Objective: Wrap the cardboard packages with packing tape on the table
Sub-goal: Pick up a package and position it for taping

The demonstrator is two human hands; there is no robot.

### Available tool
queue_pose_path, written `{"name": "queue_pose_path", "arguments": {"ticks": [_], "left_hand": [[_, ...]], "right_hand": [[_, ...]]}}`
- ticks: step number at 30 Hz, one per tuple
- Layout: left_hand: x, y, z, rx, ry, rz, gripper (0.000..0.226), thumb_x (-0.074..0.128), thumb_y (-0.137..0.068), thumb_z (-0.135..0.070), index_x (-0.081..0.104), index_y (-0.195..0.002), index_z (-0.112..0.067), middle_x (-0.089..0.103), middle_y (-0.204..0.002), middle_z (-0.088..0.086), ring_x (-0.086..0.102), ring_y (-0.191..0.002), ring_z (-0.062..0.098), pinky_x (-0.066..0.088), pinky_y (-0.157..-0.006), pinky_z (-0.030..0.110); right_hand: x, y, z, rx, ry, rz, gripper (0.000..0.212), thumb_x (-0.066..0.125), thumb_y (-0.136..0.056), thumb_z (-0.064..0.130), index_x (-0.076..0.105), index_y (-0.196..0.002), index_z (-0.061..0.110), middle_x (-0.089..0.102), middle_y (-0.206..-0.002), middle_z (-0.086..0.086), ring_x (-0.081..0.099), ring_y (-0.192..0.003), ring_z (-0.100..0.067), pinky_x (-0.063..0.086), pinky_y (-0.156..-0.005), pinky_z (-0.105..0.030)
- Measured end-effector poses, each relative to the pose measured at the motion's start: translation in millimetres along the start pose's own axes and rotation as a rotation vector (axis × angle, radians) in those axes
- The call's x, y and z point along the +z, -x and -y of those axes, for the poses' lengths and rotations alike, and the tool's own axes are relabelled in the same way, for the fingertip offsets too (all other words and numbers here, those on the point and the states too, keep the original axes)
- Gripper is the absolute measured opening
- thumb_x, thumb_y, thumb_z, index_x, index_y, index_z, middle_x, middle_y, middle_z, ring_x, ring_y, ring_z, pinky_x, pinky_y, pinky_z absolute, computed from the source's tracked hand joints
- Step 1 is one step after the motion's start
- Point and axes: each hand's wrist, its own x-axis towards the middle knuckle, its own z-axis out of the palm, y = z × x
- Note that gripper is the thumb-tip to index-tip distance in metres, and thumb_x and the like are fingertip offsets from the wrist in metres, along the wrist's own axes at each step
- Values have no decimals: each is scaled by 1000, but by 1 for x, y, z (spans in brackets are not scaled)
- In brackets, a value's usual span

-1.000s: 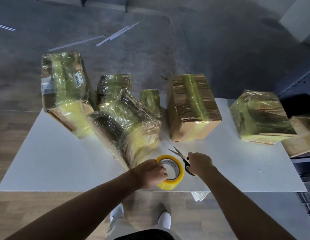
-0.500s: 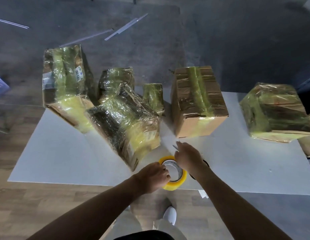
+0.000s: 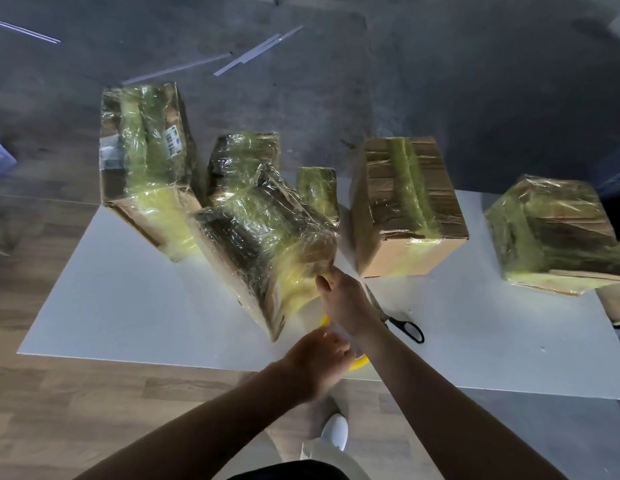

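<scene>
Several cardboard packages wrapped in yellowish tape stand on the white table (image 3: pixel 128 306). The nearest wrapped package (image 3: pixel 263 244) lies tilted at the centre. My right hand (image 3: pixel 343 301) touches its near corner with thumb and fingertips. My left hand (image 3: pixel 319 362) grips the yellow tape roll (image 3: pixel 360 364) at the table's front edge, and both hands hide most of the roll. A brown box (image 3: pixel 405 202) with a tape band over its top stands right of centre.
Black-handled scissors (image 3: pixel 402 323) lie on the table just right of my right wrist. A tall wrapped package (image 3: pixel 142 161) stands at the back left, with two smaller ones (image 3: pixel 242 157) (image 3: pixel 317 188) behind the centre. Another wrapped package (image 3: pixel 551 233) and bare cardboard (image 3: pixel 617 299) sit at the right edge.
My right hand has let go of the scissors, which now lie on the table, and has moved forward to the centre package's near corner. My left hand stays on the tape roll.
</scene>
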Motion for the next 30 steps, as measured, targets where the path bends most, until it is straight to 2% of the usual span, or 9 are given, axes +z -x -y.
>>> {"name": "queue_pose_path", "arguments": {"ticks": [3, 6, 9, 12, 15, 19, 24, 27, 30], "left_hand": [[-64, 30, -3, 24, 175, -214, 17, 59, -72, -13, 68, -86, -16, 62, -74, -1, 57, -64, 16, 40, -50, 24], [-110, 50, 17, -17, 150, -563, 15, 54, -78, -9, 68, -82, -11, 63, -79, 4, 56, -72, 23, 46, -60, 32], [-133, 58, 53, -172, 89, -703, 15, 58, -82, -13, 70, -89, -9, 67, -88, 5, 59, -86, 27, 49, -74, 36], [-136, 63, 90, -252, 49, -612, 32, 60, -85, -31, 69, -109, -12, 68, -111, 2, 55, -117, 27, 43, -98, 43], [-129, 71, 110, -233, 56, -347, 71, 42, -89, -67, 46, -142, -20, 45, -147, -1, 28, -143, 26, 21, -117, 50], [-116, 67, 111, -251, -29, -267, 80, 37, -83, -75, 32, -147, -27, 36, -153, 2, 32, -141, 27, 22, -114, 50], [-104, 60, 95, -292, -93, -344, 75, 36, -85, -69, 36, -144, -23, 43, -149, 5, 42, -134, 32, 32, -106, 50], [-104, 65, 91, -312, -34, -345, 75, 34, -89, -71, 41, -145, -21, 40, -150, 5, 39, -136, 31, 29, -107, 47], [-118, 72, 91, -313, 55, -331, 74, 27, -91, -70, 38, -147, -23, 41, -150, 2, 38, -138, 25, 30, -107, 42]], "right_hand": [[2, -3, 5, 61, 43, -15, 33, 47, -99, 28, 57, -119, 3, 67, -100, -21, 62, -94, -35, 35, -65, -27], [2, -4, 6, 51, 67, -17, 30, 46, -100, 26, 57, -108, 0, 65, -95, -23, 62, -90, -36, 35, -67, -31], [-3, -2, 6, 69, 71, 7, 31, 43, -101, 29, 57, -105, 2, 64, -96, -19, 59, -91, -33, 32, -66, -28], [-9, -5, 9, 69, 101, 19, 34, 41, -101, 27, 58, -113, 1, 65, -107, -21, 59, -100, -36, 40, -73, -31], [-12, -10, 12, 111, 79, 11, 33, 39, -102, 23, 59, -113, -2, 64, -109, -24, 59, -100, -36, 38, -71, -30], [-1, -7, 17, 152, 215, 45, 35, 34, -101, 10, 44, -132, -4, 54, -127, -24, 55, -114, -33, 43, -84, -31], [23, 16, 41, 117, -476, -31, 36, 29, -106, 21, 40, -137, 8, 56, -128, -14, 54, -119, -27, 49, -91, -30], [14, 32, 42, -20, -303, 3, 35, 32, -104, 12, 42, -138, 10, 57, -120, -1, 54, -119, -24, 46, -88, -25], [0, 36, 30, 26, -198, 84, 44, 40, -95, 2, 48, -138, 13, 60, -118, -4, 58, -113, -25, 47, -86, -28]]}}
